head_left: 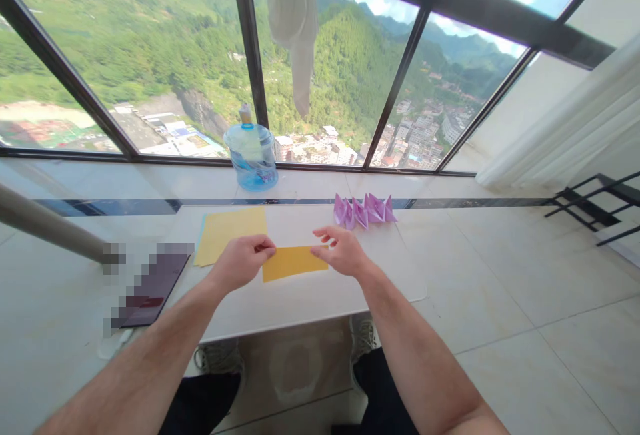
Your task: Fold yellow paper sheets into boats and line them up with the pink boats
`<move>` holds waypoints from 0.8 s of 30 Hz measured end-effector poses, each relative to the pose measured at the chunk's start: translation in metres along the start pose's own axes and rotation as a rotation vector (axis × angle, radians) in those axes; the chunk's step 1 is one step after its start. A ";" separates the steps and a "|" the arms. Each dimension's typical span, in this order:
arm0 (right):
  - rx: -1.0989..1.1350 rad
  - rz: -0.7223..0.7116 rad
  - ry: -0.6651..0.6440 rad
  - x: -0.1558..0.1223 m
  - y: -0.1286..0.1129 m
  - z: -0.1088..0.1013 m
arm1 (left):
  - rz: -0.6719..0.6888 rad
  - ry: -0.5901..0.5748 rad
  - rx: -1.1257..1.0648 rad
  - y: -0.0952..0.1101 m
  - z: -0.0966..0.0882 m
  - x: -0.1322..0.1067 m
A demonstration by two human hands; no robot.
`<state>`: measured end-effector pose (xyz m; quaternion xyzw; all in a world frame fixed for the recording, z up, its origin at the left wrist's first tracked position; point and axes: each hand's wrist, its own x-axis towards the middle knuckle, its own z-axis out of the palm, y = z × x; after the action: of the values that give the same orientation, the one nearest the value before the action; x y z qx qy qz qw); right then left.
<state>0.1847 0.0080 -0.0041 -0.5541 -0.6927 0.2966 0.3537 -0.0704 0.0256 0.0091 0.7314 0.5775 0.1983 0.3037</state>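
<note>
The orange-yellow paper (294, 264), an oblong, lay at the centre of the frame, seemingly folded once at most; no peaks showed in it. The left hand (239, 263) had its grip pinched on the upper left corner; the right hand (345, 250) laid its thumb over the right end, index finger lifted, and whether its grip was closed could not be told. Above right, purple folded pieces (364, 211) stood seemingly finished on the white worktop (300, 308); at centre left, yellow sheets (233, 227) lay flat, apparently unworked.
</note>
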 end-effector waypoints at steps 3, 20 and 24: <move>-0.018 0.084 -0.100 0.000 -0.001 0.007 | -0.001 -0.026 -0.001 0.001 0.003 0.000; -0.142 0.172 -0.166 0.002 0.001 0.015 | 0.091 -0.139 0.214 0.010 0.010 0.003; -0.149 0.185 -0.181 0.007 0.010 0.020 | 0.116 -0.115 0.286 0.001 0.018 0.004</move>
<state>0.1729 0.0164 -0.0224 -0.6111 -0.6881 0.3243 0.2186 -0.0569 0.0259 -0.0037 0.8096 0.5380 0.0891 0.2173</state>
